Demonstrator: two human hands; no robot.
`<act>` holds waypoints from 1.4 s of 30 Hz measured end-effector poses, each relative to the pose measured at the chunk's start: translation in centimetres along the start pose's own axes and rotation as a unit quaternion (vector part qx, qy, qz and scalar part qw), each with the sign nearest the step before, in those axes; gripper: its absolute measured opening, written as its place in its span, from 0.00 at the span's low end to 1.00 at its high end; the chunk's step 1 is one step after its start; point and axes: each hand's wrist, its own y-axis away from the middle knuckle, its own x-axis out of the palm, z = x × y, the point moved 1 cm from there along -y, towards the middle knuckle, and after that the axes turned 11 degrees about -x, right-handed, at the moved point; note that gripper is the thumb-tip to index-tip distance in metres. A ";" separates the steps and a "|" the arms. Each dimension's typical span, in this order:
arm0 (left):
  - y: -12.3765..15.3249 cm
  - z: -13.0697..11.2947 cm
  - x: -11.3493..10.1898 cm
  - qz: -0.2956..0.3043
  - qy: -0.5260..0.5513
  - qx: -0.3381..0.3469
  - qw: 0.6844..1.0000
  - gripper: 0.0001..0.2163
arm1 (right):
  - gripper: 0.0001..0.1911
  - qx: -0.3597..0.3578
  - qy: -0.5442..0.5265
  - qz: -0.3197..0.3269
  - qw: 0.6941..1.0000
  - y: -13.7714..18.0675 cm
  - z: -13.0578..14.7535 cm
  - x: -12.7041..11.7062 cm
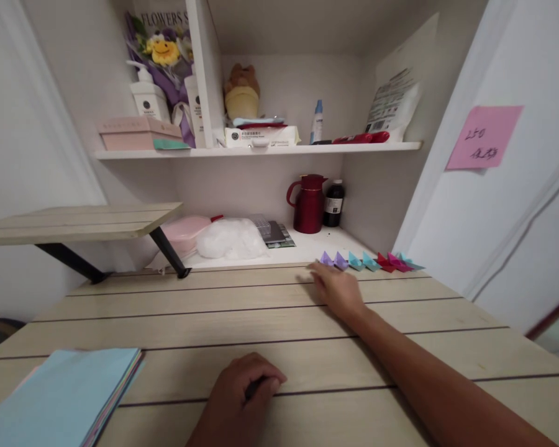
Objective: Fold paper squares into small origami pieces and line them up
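My right hand (336, 288) reaches far across the wooden table (261, 323), palm down, fingers stretched toward the left end of a row of small folded paper boats (370, 261). The boats are purple, teal and red and line the table's far edge. The fingertips lie just beside the nearest purple boat (327, 259); nothing is gripped. My left hand (245, 388) rests near the front of the table, its fingers curled under into a loose fist with a dark gap beneath them. A stack of coloured paper sheets (65, 394), light blue on top, lies at the front left.
A raised wooden shelf board (79, 222) on black brackets stands at the left. Behind the table are a red jug (309, 203), a dark bottle (334, 203) and a white bag (231, 239). An upper shelf (261, 148) holds boxes and bottles. A pink note (484, 136) sticks on the right door.
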 end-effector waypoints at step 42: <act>15.1 4.1 -17.2 -0.210 -0.104 -0.035 0.971 0.16 | 0.20 -0.234 -0.137 0.032 0.962 13.5 9.7 0.1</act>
